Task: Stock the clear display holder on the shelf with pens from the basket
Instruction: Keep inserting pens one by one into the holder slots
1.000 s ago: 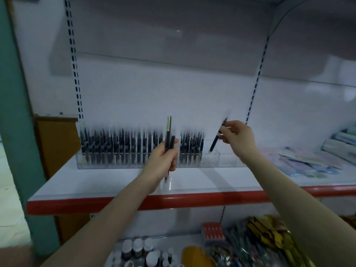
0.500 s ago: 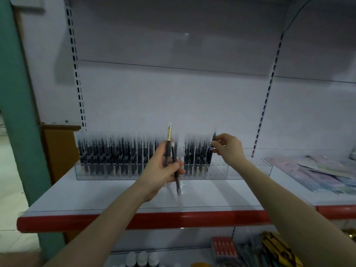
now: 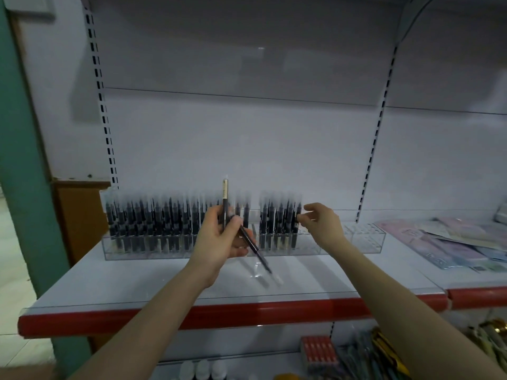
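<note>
Two pens remained in the left hand (image 3: 222,238), gripped in front of the middle of the clear display holder (image 3: 365,238). The gold-banded pen (image 3: 225,196) stood upright, its long axis vertical, while the dark pen (image 3: 256,250) slanted down and right toward the shelf (image 3: 137,281) before the holder. The pen carried a second earlier by the right hand (image 3: 322,224) now stood vertical in the holder as the last pen (image 3: 297,218) of the filled rows. That hand's fingers had loosened and spread beside it. One more slot seemed filled; the holder's right end stayed bare.
</note>
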Action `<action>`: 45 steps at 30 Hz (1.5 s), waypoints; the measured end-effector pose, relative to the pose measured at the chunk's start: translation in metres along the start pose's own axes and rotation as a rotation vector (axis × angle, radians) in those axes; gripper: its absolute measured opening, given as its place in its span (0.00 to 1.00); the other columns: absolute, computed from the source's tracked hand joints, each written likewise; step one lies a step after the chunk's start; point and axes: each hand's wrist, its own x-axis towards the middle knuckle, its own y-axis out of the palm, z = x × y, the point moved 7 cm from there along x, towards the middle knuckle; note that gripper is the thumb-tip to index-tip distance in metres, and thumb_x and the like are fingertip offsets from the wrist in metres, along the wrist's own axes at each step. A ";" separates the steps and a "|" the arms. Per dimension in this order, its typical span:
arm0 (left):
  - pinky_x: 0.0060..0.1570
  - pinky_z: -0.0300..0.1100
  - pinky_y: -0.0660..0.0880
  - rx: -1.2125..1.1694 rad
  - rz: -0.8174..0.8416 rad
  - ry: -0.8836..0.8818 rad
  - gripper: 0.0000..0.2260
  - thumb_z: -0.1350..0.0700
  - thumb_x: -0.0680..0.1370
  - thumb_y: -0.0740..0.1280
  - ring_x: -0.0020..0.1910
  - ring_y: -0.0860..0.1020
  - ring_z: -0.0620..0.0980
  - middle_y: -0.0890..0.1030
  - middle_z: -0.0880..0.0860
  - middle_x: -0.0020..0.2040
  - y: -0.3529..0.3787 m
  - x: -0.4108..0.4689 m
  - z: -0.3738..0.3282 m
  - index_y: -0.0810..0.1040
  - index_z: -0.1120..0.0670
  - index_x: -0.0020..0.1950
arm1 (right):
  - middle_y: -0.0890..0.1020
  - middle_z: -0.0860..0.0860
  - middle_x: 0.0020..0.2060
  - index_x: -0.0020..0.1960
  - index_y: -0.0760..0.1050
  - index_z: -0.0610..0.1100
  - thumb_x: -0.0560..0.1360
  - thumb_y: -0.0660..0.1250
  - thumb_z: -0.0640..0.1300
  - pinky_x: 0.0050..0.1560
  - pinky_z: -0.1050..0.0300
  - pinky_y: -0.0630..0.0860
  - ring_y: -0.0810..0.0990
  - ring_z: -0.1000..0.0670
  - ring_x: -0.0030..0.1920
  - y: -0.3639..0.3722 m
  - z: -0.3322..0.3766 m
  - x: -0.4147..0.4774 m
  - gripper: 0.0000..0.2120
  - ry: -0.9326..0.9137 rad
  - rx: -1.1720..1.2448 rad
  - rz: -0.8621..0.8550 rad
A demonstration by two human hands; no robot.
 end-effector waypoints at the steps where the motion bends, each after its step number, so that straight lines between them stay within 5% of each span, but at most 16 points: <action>1: 0.35 0.45 0.81 -0.057 -0.045 -0.010 0.03 0.61 0.80 0.60 0.34 0.83 0.50 0.81 0.57 0.40 -0.002 0.001 0.001 0.67 0.54 0.51 | 0.81 0.43 0.49 0.61 0.73 0.38 0.77 0.65 0.41 0.53 0.52 0.76 0.80 0.45 0.50 -0.005 -0.001 -0.006 0.14 0.001 0.029 -0.039; 4: 0.36 0.43 0.81 -0.258 -0.161 -0.023 0.04 0.61 0.80 0.61 0.35 0.83 0.51 0.80 0.58 0.45 -0.005 0.002 0.002 0.66 0.55 0.47 | 0.82 0.44 0.43 0.55 0.76 0.37 0.77 0.64 0.37 0.48 0.54 0.79 0.81 0.47 0.43 -0.012 -0.003 -0.035 0.08 0.024 0.208 -0.063; 10: 0.39 0.44 0.82 -0.373 -0.181 0.013 0.04 0.60 0.80 0.59 0.43 0.82 0.53 0.79 0.57 0.47 0.019 -0.001 0.005 0.65 0.54 0.48 | 0.83 0.45 0.39 0.48 0.76 0.38 0.75 0.65 0.34 0.38 0.61 0.80 0.83 0.51 0.39 0.021 0.012 -0.084 0.03 0.249 0.858 0.232; 17: 0.30 0.41 0.79 -0.282 -0.073 -0.009 0.06 0.60 0.81 0.59 0.35 0.83 0.49 0.76 0.55 0.47 0.044 -0.008 0.007 0.65 0.53 0.45 | 0.82 0.47 0.38 0.47 0.75 0.39 0.77 0.62 0.39 0.38 0.64 0.80 0.83 0.54 0.37 0.023 0.017 -0.081 0.04 0.385 1.359 0.160; 22: 0.19 0.35 0.63 0.087 -0.048 0.008 0.06 0.55 0.81 0.59 0.21 0.68 0.43 0.76 0.53 0.37 0.040 -0.011 0.011 0.70 0.55 0.46 | 0.80 0.43 0.43 0.47 0.73 0.36 0.77 0.63 0.36 0.38 0.61 0.82 0.82 0.47 0.43 -0.010 0.000 -0.059 0.03 0.358 1.287 -0.015; 30: 0.33 0.37 0.70 0.188 -0.048 0.039 0.10 0.59 0.80 0.59 0.32 0.69 0.46 0.71 0.53 0.34 0.032 0.002 0.009 0.78 0.54 0.44 | 0.81 0.44 0.44 0.55 0.74 0.39 0.77 0.64 0.40 0.44 0.59 0.79 0.81 0.48 0.42 -0.056 -0.011 -0.004 0.09 0.128 0.585 -0.286; 34: 0.36 0.34 0.71 0.262 0.003 0.109 0.07 0.59 0.79 0.62 0.34 0.70 0.46 0.72 0.52 0.33 0.036 0.006 0.008 0.79 0.54 0.44 | 0.81 0.44 0.45 0.57 0.75 0.37 0.77 0.63 0.39 0.47 0.55 0.77 0.80 0.49 0.42 -0.050 -0.001 0.018 0.11 0.004 0.360 -0.227; 37: 0.40 0.34 0.75 0.250 0.018 0.108 0.06 0.60 0.78 0.63 0.36 0.76 0.44 0.77 0.52 0.37 0.036 0.007 0.010 0.78 0.52 0.52 | 0.80 0.44 0.45 0.59 0.74 0.36 0.77 0.63 0.38 0.48 0.55 0.78 0.80 0.48 0.43 -0.042 0.006 0.028 0.12 -0.035 0.314 -0.158; 45: 0.44 0.40 0.79 0.227 0.027 0.039 0.06 0.61 0.77 0.66 0.44 0.79 0.49 0.81 0.55 0.44 0.033 0.008 0.015 0.78 0.52 0.51 | 0.81 0.38 0.45 0.57 0.75 0.34 0.76 0.64 0.36 0.43 0.58 0.78 0.78 0.47 0.40 -0.027 0.009 0.039 0.11 -0.056 0.221 0.008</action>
